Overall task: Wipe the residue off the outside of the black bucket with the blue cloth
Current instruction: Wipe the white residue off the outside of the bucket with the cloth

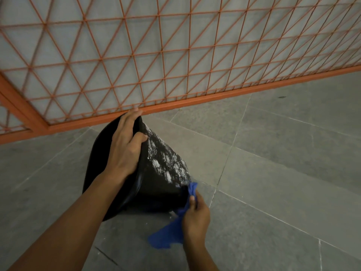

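Our left hand point(125, 147) grips the rim of the tilted bucket point(156, 178) on the floor point(273, 163); our right hand point(196, 214) pinches the cloth point(192, 187) against its residue-streaked point(166, 163) side, below that grip.

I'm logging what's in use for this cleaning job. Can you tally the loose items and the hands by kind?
Black bucket: 1
Blue cloth: 1
Hands: 2, the left hand gripping the bucket's rim, the right hand holding the cloth
Total: 4
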A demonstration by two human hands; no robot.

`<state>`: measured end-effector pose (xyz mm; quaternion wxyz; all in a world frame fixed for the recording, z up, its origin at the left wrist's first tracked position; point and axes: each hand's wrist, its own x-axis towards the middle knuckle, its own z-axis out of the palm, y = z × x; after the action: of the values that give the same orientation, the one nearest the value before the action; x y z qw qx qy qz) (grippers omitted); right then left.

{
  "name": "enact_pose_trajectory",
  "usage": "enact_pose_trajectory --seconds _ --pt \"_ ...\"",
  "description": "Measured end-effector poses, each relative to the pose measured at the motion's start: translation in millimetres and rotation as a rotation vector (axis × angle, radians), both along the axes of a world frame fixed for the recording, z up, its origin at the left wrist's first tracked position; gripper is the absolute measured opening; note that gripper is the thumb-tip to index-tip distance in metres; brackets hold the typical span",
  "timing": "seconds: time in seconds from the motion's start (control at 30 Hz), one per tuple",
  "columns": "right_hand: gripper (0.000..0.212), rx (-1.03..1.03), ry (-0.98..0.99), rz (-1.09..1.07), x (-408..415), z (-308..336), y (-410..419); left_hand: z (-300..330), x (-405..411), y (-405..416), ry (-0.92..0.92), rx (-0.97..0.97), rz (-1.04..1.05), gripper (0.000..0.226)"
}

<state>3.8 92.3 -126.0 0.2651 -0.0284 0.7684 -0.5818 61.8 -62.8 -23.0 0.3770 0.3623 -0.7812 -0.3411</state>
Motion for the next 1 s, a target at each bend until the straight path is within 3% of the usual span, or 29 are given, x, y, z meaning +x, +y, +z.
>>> enact_pose_trajectory --seconds 0.13,1.0 --pt "0.033 0.065 0.029 0.115 11 2 12 -1 2 -3 -0.006 -0.004 0.008 0.065" --pt "0.025 0.180 0.018 0.186 -21 -1 2 1 -3 -2 -0.008 -0.029 0.001 0.064"
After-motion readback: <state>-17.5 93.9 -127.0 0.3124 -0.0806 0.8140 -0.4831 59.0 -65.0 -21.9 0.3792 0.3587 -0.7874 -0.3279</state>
